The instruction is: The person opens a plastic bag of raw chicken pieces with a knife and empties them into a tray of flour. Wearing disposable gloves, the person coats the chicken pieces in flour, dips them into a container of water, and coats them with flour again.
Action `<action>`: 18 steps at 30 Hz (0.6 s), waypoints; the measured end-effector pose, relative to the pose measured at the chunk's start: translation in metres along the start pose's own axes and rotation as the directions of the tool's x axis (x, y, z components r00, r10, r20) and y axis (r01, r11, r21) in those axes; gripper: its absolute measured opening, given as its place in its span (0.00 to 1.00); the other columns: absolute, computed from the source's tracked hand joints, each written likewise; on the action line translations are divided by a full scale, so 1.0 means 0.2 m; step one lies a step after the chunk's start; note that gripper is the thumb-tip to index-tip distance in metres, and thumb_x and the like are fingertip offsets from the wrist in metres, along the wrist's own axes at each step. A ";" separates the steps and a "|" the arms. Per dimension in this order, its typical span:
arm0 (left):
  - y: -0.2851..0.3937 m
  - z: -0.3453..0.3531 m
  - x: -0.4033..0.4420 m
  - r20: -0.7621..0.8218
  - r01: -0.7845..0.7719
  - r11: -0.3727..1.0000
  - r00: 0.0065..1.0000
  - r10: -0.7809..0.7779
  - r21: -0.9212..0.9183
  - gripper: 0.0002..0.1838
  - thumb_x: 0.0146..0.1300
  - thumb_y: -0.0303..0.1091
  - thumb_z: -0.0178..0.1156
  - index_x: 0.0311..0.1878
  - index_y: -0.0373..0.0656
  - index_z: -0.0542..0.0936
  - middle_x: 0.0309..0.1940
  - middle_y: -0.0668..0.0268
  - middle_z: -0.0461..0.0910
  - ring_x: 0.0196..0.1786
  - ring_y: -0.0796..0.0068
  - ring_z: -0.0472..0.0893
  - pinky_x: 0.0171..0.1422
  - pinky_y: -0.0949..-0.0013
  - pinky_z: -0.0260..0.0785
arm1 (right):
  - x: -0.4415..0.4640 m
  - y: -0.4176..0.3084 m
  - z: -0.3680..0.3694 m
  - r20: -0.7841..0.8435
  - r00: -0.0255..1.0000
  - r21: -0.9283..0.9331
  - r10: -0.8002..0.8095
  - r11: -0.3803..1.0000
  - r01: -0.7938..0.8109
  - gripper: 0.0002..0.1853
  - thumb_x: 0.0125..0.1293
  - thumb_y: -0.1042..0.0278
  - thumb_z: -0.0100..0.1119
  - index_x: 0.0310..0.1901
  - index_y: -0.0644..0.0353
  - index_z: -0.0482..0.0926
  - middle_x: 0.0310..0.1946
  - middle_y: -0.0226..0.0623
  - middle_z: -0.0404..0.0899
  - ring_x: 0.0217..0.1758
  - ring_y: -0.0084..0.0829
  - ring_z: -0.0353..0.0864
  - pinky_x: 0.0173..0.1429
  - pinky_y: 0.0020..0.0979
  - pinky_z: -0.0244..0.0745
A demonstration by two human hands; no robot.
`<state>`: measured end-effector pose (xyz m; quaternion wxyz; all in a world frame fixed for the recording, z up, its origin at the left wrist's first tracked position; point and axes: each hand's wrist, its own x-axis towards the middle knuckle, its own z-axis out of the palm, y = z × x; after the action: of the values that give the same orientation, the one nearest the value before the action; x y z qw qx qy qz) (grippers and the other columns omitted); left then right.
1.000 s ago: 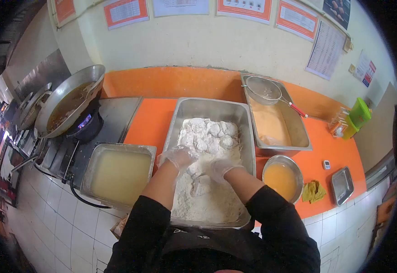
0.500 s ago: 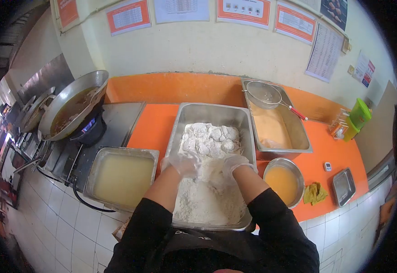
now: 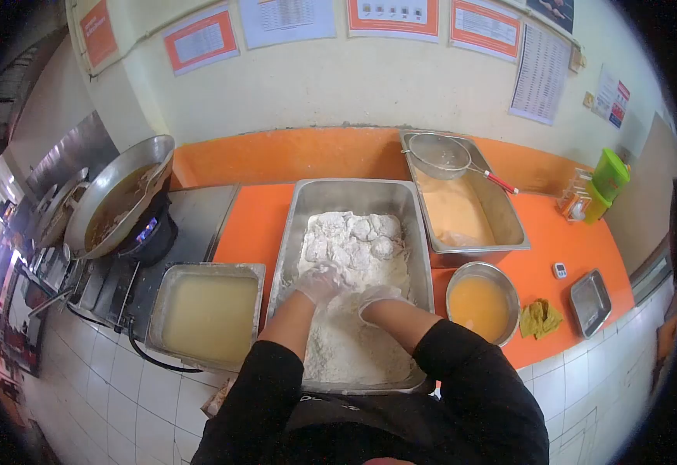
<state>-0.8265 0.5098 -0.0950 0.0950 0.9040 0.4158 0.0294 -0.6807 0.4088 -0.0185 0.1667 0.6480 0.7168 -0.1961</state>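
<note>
A deep steel pan [image 3: 288, 225] holds white flour [image 3: 346, 349], with several lumpy flour-coated pieces [image 3: 354, 236] grouped in its far half. Both my hands wear clear, flour-dusted plastic gloves. My left hand [image 3: 320, 284] rests in the flour at the near left edge of the pieces, its fingers stretched forward and apart. Beside it, my right hand [image 3: 378, 298] is turned inward and sunk into the flour; its fingers are mostly hidden, so whether it grips anything does not show.
Left of the pan stands a tray of cloudy liquid [image 3: 257, 298], with a wok of oil [image 3: 156, 155] over a lit burner behind. At right are a steel bowl of orange liquid [image 3: 513, 306], a deep pan [image 3: 520, 232] with a strainer [image 3: 440, 155], a yellow-green cloth [image 3: 540, 318] and a small tray [image 3: 590, 304].
My hands have drawn closer together near the middle of the pan. The left moved right from the pan's side, and the right shifted left and slightly nearer to me.
</note>
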 end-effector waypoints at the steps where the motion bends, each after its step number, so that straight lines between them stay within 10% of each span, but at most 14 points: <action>1: -0.10 0.05 0.03 0.003 -0.096 0.995 0.995 0.096 -0.023 0.15 0.55 0.43 0.50 0.41 0.46 0.77 0.40 0.59 0.78 0.45 0.61 0.76 0.50 0.63 0.68 | 0.04 0.03 0.01 0.003 1.000 -0.003 0.006 1.000 -0.006 0.17 0.55 0.62 0.50 0.45 0.59 0.78 0.47 0.46 0.76 0.50 0.43 0.76 0.49 0.38 0.71; 5: -0.12 -0.19 -0.07 0.182 0.010 0.982 0.983 0.025 -0.189 0.20 0.57 0.48 0.49 0.48 0.46 0.74 0.45 0.58 0.76 0.49 0.59 0.74 0.53 0.62 0.66 | -0.08 0.13 -0.18 -0.130 0.991 0.034 -0.035 0.999 0.040 0.15 0.54 0.64 0.49 0.40 0.60 0.79 0.42 0.48 0.77 0.46 0.44 0.78 0.47 0.37 0.72; 10: -0.04 -0.32 -0.16 0.350 0.262 0.965 0.902 -0.252 0.019 0.26 0.59 0.50 0.47 0.53 0.40 0.72 0.51 0.57 0.73 0.54 0.60 0.73 0.57 0.63 0.64 | 0.16 0.28 -0.07 -0.262 0.962 -0.029 -0.080 0.997 0.075 0.16 0.56 0.62 0.46 0.39 0.61 0.80 0.43 0.48 0.77 0.48 0.42 0.77 0.50 0.38 0.71; 18: -0.21 -0.07 -0.03 0.452 0.091 0.962 0.868 -0.204 0.259 0.31 0.58 0.55 0.43 0.54 0.40 0.72 0.53 0.55 0.72 0.55 0.58 0.72 0.60 0.61 0.61 | 0.33 0.33 0.01 -0.218 0.970 -0.098 -0.110 0.991 0.090 0.15 0.55 0.64 0.48 0.38 0.60 0.81 0.41 0.45 0.79 0.46 0.43 0.78 0.50 0.39 0.72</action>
<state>-0.8626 0.5341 -0.0898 0.0910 0.8536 0.4488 -0.2484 -0.6227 0.4703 -0.0580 0.1033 0.6210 0.7707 -0.0984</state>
